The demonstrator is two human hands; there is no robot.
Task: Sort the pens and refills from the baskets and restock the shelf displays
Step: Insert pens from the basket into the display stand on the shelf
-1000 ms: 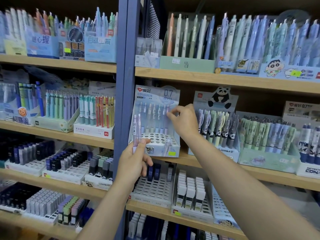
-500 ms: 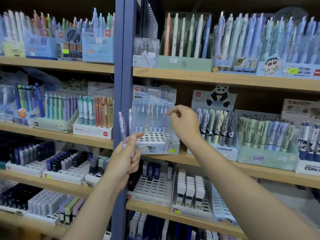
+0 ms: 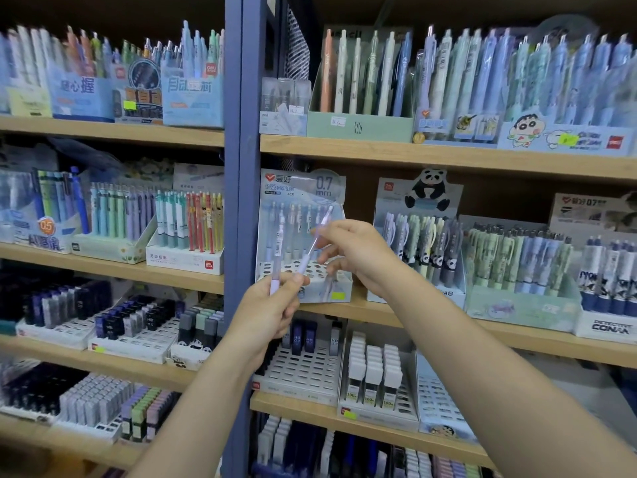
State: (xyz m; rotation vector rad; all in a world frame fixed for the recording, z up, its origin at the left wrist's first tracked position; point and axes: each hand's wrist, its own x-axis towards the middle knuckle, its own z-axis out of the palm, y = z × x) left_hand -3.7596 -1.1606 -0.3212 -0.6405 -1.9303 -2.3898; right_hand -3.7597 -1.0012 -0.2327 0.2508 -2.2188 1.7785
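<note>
My left hand (image 3: 272, 310) grips one pale lilac pencil (image 3: 276, 251) upright; my right hand (image 3: 351, 251) pinches a second pencil (image 3: 315, 241), tilted, before the 0.7 display box (image 3: 300, 191).

Shelf colours, pen aisle.
Shelf boards (image 3: 431, 157) pale wood; upright post (image 3: 241, 201) slate blue. Display box (image 3: 303, 236) light blue, white perforated base, small yellow-green sticker. Held pens: one (image 3: 277, 250) clear with a lilac grip, other (image 3: 312, 246) clear and lilac. Panda card (image 3: 425, 191) black and white on pale blue. Mint-green box (image 3: 358, 127) holds peach, white, sage and blue pens. Left box (image 3: 188, 225) holds teal-white, red and yellow pens. Refill cases (image 3: 303, 339) navy, on a white slotted tray (image 3: 303, 370).
</note>
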